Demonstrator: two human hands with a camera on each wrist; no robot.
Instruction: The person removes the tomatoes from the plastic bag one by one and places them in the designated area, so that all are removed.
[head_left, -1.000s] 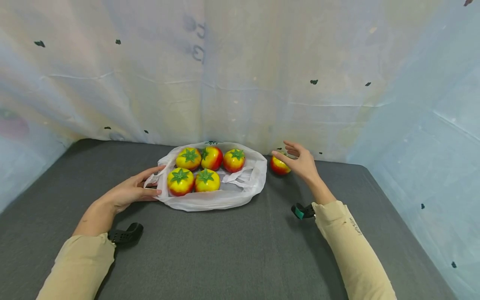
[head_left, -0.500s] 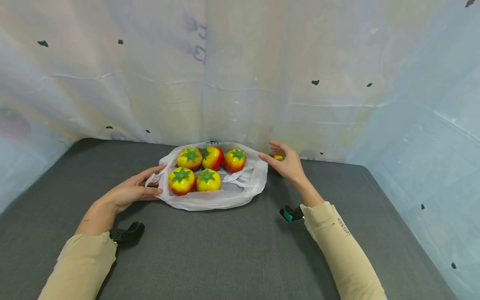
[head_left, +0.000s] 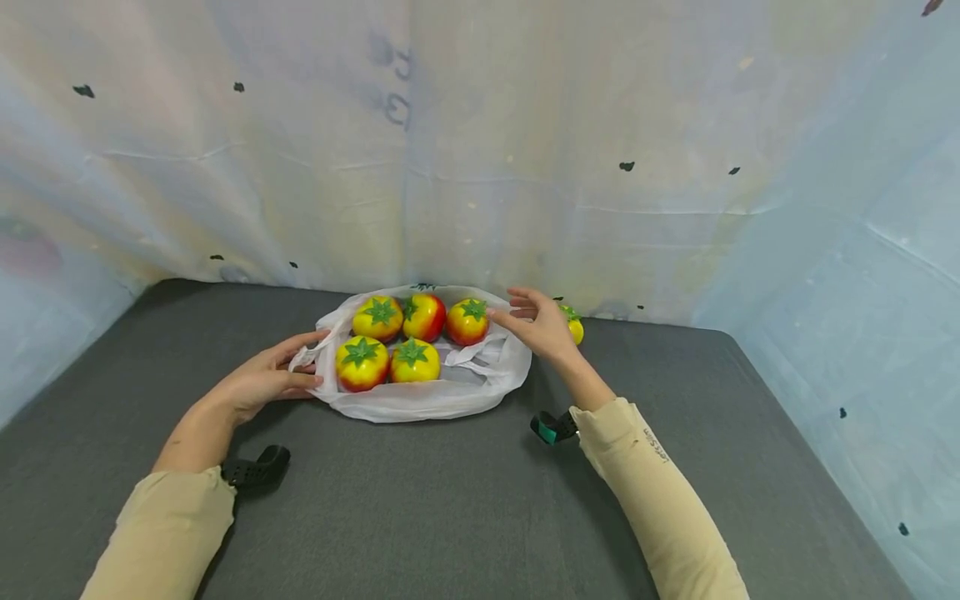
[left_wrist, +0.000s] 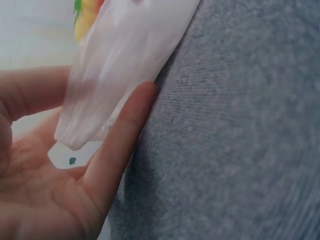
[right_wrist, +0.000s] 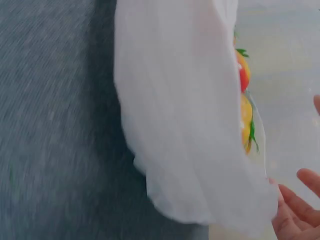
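Note:
Several red-and-yellow tomatoes with green leafy tops, such as one tomato, sit inside a white plastic bag that lies with its mouth spread wide. At the bag's left end is my left hand. Its thumb and fingers are spread on either side of the thin plastic, touching it. My right hand is at the bag's right end, fingers parted, with its fingertips beside the rightmost tomato in the bag. It holds nothing that I can see. Behind that hand a loose tomato is partly hidden.
A dark grey cloth-covered table carries everything. Pale plastic sheeting rises at the back and both sides. Each wrist wears a black band, such as the left wristband.
My right hand has moved left from the loose tomato to the right end of the bag, uncovering part of that tomato. My left hand and the bag have hardly shifted.

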